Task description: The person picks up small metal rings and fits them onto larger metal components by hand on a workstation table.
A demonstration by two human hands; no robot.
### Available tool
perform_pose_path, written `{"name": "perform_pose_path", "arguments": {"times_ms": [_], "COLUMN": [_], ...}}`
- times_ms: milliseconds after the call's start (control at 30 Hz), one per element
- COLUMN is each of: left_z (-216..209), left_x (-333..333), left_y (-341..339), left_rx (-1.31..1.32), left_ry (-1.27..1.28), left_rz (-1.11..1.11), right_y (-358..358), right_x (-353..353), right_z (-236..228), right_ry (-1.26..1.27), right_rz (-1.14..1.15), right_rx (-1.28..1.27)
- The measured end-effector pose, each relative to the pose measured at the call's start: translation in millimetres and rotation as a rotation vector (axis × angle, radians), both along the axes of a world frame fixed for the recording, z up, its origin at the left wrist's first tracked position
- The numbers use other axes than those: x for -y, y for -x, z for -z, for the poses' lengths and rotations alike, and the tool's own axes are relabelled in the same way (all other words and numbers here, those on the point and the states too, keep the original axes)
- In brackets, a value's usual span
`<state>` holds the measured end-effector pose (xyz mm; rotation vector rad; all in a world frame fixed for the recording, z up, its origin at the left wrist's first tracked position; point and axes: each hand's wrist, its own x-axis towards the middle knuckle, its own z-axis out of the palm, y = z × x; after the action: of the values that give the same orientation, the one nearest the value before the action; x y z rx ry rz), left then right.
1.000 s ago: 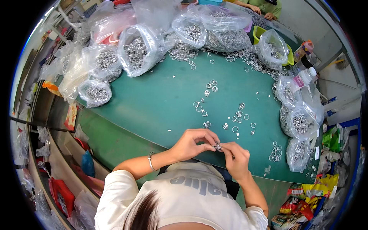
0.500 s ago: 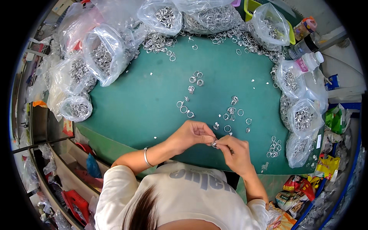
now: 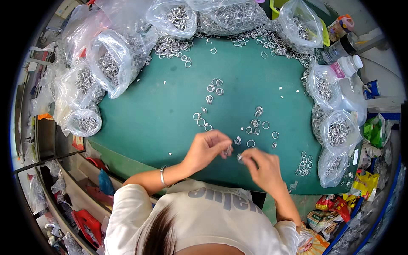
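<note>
Over the near part of the green table [image 3: 161, 110], my left hand [image 3: 208, 148] is closed on a few small silver rings [image 3: 228, 151] at its fingertips. Just to the right, my right hand [image 3: 264, 168] pinches a silver ring [image 3: 240, 159] between thumb and fingers. The hands are a little apart. Beyond them lie loose rings: a cluster [image 3: 255, 123] ahead of my right hand, a line of rings [image 3: 201, 122] ahead of my left, and a group [image 3: 215, 86] farther off. Another small pile of rings [image 3: 304, 165] lies right of my right hand.
Clear plastic bags full of rings line the left [image 3: 111, 68], the back [image 3: 231, 19] and the right [image 3: 338, 131] of the table. Bottles [image 3: 347, 66] stand at the far right. A drawer unit [image 3: 80, 170] is at the left. Colourful packets [image 3: 333, 208] lie at lower right.
My hands have parted: they met at a ring before, and now a gap lies between them. The left hand has shifted slightly left; rings now show at its fingertips.
</note>
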<state>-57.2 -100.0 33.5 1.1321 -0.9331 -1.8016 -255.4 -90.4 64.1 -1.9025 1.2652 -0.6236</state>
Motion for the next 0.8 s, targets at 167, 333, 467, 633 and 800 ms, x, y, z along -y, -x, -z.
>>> {"name": "perform_pose_path", "arguments": {"times_ms": [167,333,467,633,800], "left_z": [17.6,8.5,-3.1,6.6,-4.5], "left_x": [22.0,42.0,83.0,81.6,76.2], "left_y": [4.1,1.3,-0.7,35.8,47.8], "left_rx": [0.831,1.073,1.147,0.63,0.197], "left_ry": [0.808,0.876,0.934,0.718,0.206], "left_rz": [0.121,0.096,0.096,0.191,0.202], "right_y": [13.1,24.9,17.9,17.5,18.1], "right_x": [17.0,28.5,69.8,84.6,63.6], "right_z": [29.6,25.0,24.0,49.4,26.0], "right_ry": [0.088,0.125,0.289,0.15,-0.429], "right_rz": [0.202,0.333,0.356,0.406,0.523], "right_rx": [-0.168,-0.145,-0.223,0.087,0.647]}}
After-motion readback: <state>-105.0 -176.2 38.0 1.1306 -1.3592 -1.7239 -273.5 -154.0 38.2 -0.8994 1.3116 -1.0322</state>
